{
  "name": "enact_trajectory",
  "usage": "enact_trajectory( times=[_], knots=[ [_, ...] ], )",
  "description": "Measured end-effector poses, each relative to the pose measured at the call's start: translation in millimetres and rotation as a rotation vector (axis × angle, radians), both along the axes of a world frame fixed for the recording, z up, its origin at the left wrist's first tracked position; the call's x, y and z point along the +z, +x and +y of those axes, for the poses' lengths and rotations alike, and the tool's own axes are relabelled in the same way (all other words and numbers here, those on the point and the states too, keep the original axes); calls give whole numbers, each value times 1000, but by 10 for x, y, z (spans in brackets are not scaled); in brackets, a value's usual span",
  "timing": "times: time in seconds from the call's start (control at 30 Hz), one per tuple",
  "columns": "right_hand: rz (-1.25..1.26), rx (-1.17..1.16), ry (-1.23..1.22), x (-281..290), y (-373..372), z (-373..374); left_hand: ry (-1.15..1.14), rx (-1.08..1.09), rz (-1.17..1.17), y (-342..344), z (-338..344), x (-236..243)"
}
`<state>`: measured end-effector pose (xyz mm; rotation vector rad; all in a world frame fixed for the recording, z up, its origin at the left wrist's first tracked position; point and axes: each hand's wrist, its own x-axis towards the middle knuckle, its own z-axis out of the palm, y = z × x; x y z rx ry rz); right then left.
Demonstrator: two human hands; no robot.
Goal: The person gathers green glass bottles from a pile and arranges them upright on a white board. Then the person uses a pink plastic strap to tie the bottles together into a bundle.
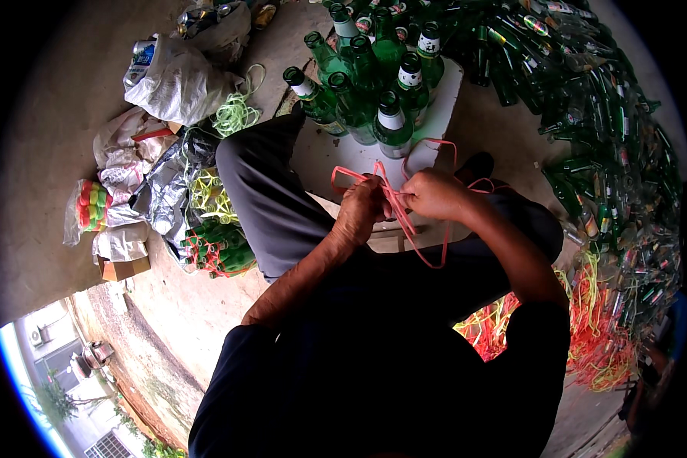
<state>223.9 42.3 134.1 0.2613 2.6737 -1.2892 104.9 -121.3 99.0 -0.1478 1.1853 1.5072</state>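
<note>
Both my hands are close together over my lap, just in front of a low white table (435,99). A loop of flat red plastic strap (406,214) runs between them. My left hand (359,208) is closed on the strap, with its fingertips partly hidden. My right hand (435,195) pinches the same strap from the other side, and a loose length trails off past my right wrist. Several green glass bottles (393,126) stand upright in a cluster on the table, beyond my hands. Some have white neck labels.
A big heap of green bottles (588,114) curves along the right. Below it lies a pile of red and yellow strap (599,336). At left are plastic bags (179,84), a green strap coil (237,114), a tied bottle bundle (217,248) and a cardboard box (124,267).
</note>
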Motion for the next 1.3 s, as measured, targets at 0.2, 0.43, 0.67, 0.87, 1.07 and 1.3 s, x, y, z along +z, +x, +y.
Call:
enact_trajectory(
  times=[0.2, 0.43, 0.67, 0.87, 1.07, 1.3],
  knots=[
    [-119, 36, -8, 185, -23, 2, 40, 33, -124, -97, -77, -84],
    [-129, 26, -3, 140, -11, 9, 149, 59, -178, -190, -192, -283],
    [-109, -4, -59, 128, -8, 29, 92, 165, -152, -202, -183, -257],
    [-75, -9, -50, 155, -7, 40, 121, 218, -175, -233, -231, -326],
    [-78, -28, -67, 137, -9, 56, 118, 109, -85, -241, -262, -307],
    [-30, -174, -112, 136, -2, 85, 4, -159, 242, -176, -302, -191]
  ],
)
